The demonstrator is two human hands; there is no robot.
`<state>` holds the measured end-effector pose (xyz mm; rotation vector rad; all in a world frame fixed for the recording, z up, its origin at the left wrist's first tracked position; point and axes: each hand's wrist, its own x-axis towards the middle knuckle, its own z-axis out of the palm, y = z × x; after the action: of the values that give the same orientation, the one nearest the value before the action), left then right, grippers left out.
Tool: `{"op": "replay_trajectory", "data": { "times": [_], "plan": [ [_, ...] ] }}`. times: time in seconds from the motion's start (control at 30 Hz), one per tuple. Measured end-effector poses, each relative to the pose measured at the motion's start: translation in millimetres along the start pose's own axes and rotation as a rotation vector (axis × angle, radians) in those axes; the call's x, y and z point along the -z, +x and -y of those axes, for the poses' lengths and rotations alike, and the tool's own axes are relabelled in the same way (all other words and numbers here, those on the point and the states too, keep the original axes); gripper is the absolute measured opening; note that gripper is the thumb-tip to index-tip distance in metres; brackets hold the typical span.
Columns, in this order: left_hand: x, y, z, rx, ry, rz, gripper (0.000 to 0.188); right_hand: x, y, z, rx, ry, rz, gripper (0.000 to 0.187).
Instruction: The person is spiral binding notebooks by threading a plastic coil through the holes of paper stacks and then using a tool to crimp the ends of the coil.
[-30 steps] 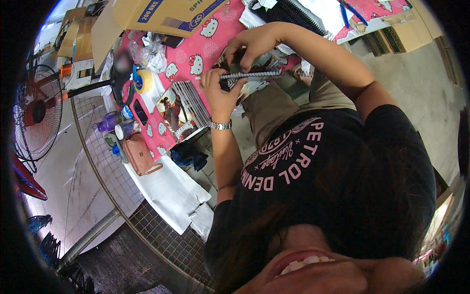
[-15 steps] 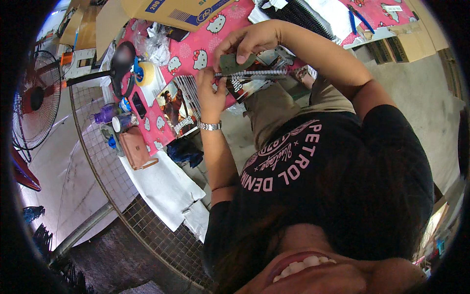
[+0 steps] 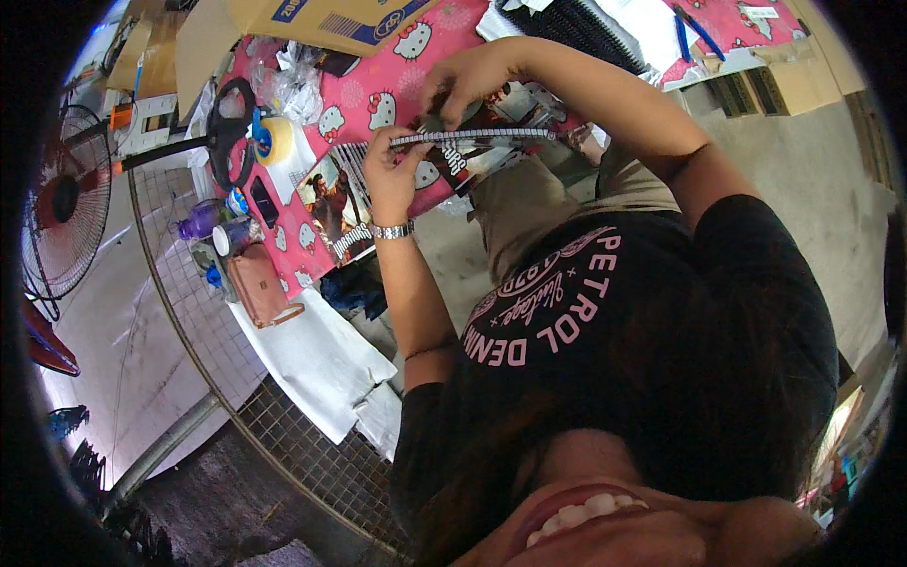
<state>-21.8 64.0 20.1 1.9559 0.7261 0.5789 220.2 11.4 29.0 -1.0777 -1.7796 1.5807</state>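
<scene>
Head view: left fingers (image 3: pixel 382 146) pinch spiral binding (image 3: pixel 496 134) by counter's front edge (image 3: pixel 431 197), slackening could drop it; right fingers' (image 3: pixel 455 108) grip unclear.

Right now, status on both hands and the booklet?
Left hand gripping spiral-bound booklet by its binding. Right hand beyond it, pinching dark piece. Stacked booklets beside left hand.

- Tablecloth (image 3: pixel 364 83): pink, patterned with white cartoon cats
- Bound book (image 3: pixel 460 167): dark cover, white lettering
- T-shirt (image 3: pixel 652 321): black, pale pink print
- Trousers (image 3: pixel 515 208): khaki
- Pouch (image 3: pixel 259 286): dusty pink
- Pliers (image 3: pixel 682 40): blue-handled
</scene>
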Motion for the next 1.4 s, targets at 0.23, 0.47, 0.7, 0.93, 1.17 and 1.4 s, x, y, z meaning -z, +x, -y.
{"op": "replay_trajectory", "data": {
  "times": [0.23,0.47,0.7,0.93,1.17,1.4],
  "plan": [
    [-3,-21,-13,0.166,-0.119,-0.209,0.020,58,-126,-69,-0.219,-0.355,-1.336,0.043],
    [-14,-39,-5,0.163,-0.216,-0.381,0.022,38,-247,-142,-0.550,-0.834,-1.580,0.055],
    [-28,-37,-10,0.095,-0.259,-0.465,0.022,-20,-276,-163,-0.903,-1.467,-1.427,0.049],
    [-31,-43,-5,0.121,-0.289,-0.478,0.025,-18,-241,-106,-0.178,-0.489,-1.649,0.053],
    [-34,-44,-12,0.124,-0.197,-0.438,0.020,-126,-77,21,0.237,-0.588,-0.821,0.066],
    [-35,-49,-11,0.105,-0.118,-0.473,0.035,-136,-43,30,0.146,-0.809,-0.773,0.064]
  ]
}}
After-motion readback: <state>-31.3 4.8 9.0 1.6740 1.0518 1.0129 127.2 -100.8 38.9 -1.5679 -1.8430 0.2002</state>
